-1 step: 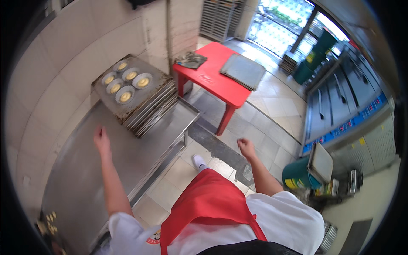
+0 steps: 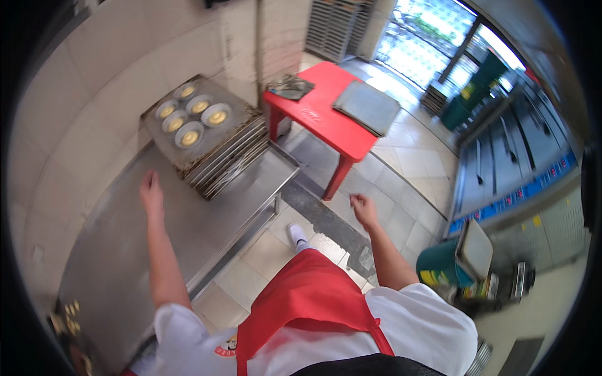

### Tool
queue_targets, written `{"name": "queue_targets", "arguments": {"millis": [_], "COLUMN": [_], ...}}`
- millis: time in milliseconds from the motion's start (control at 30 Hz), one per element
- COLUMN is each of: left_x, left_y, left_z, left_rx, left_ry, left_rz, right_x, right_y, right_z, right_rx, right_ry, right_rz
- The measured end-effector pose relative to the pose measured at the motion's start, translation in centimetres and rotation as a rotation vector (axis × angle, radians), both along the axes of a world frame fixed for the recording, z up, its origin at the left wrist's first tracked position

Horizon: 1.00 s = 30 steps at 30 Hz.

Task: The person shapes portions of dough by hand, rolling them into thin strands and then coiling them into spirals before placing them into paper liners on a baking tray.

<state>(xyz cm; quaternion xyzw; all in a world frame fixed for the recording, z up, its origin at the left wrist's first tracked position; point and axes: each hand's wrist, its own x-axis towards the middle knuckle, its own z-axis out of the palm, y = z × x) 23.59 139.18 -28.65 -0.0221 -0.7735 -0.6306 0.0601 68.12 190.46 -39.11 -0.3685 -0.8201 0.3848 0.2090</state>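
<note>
Head view: beyond the left hand (image 2: pixel 152 193), fingers spread flat and empty over the steel table (image 2: pixel 119 250), a stack of worn grey metal baking trays (image 2: pixel 221 156), five round tins of yellow batter (image 2: pixel 190 136) on top. Right hand (image 2: pixel 362 208) loosely curled, holding nothing, above the tiled floor (image 2: pixel 401 163). Farther off, a red plastic table (image 2: pixel 326 119) carrying a flat grey tray (image 2: pixel 367 108).

tiled floor (image 2: pixel 411 156), red table (image 2: pixel 326 119), bright window (image 2: pixel 433 25)
</note>
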Motion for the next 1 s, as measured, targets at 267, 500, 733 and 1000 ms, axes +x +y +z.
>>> {"name": "queue_targets", "arguments": {"millis": [267,500,733,1000], "left_x": [-11.0,-10.1,-7.6,0.4], "left_y": [4.3,4.5,6.7,18.0], "left_z": [1.7,0.8,2.4,8.3], "left_rx": [0.184,-0.098,-0.111,-0.197], "left_ry": [-0.160,-0.368,-0.251,-0.080], "left_rz": [0.133,0.216,0.255,0.300], "right_x": [-34.0,-47.6,-48.9,-42.0], "right_y": [2.3,-2.9,-4.1,5.8], "right_z": [17.2,16.5,15.5,17.5], "right_rx": [-0.008,-0.150,-0.392,-0.683], "right_ry": [0.470,0.053,0.017,0.197], "right_rz": [0.493,0.699,0.587,0.489]}}
